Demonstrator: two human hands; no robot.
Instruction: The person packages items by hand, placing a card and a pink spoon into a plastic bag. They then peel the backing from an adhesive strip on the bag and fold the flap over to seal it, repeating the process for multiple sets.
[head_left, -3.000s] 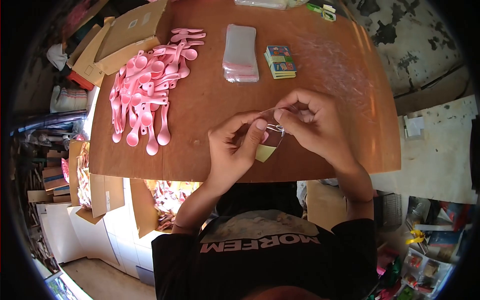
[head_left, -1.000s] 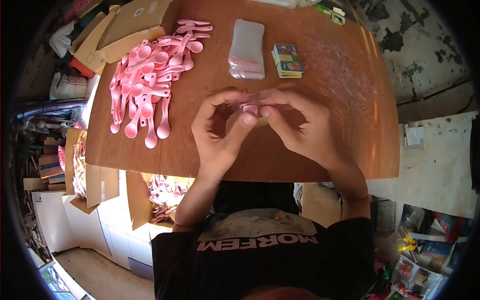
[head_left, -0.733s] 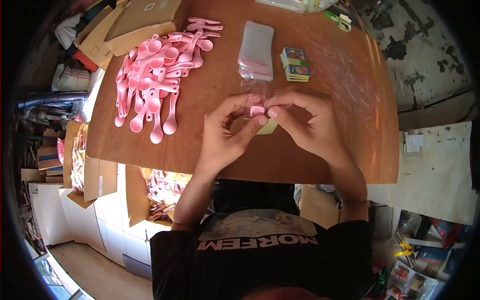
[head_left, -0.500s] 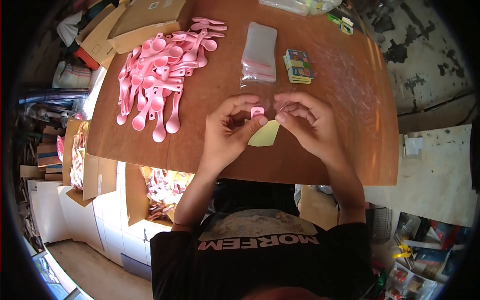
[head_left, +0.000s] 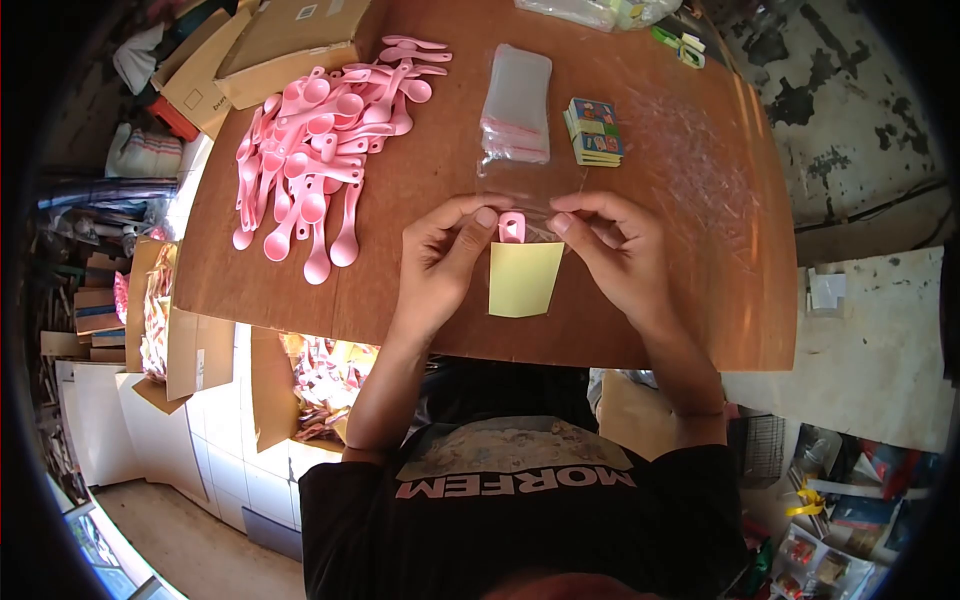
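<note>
Between my hands is a clear plastic bag (head_left: 535, 180), its transparent film hard to make out. Inside it a pale yellow card (head_left: 524, 280) covers most of a pink spoon (head_left: 512, 228); only the end of the handle with its hole shows above the card. My left hand (head_left: 442, 250) pinches the bag beside the spoon handle, thumb against forefinger. On the opposite side my right hand (head_left: 622, 245) pinches the film near the bag's mouth. Beyond them lie a stack of clear bags (head_left: 518, 100) and a stack of printed cards (head_left: 596, 132).
A heap of pink spoons (head_left: 310, 150) covers the table's left part, next to a cardboard box (head_left: 300, 50). Loose plastic film (head_left: 700, 170) lies at right. Green scissors (head_left: 682, 46) rest at the far edge. Below the table's front edge stands an open carton (head_left: 275, 390) of packed items.
The yellow card now sits lower and shows more fully. My left thumb has moved off the spoon handle to the bag's edge, and the hands are slightly farther apart.
</note>
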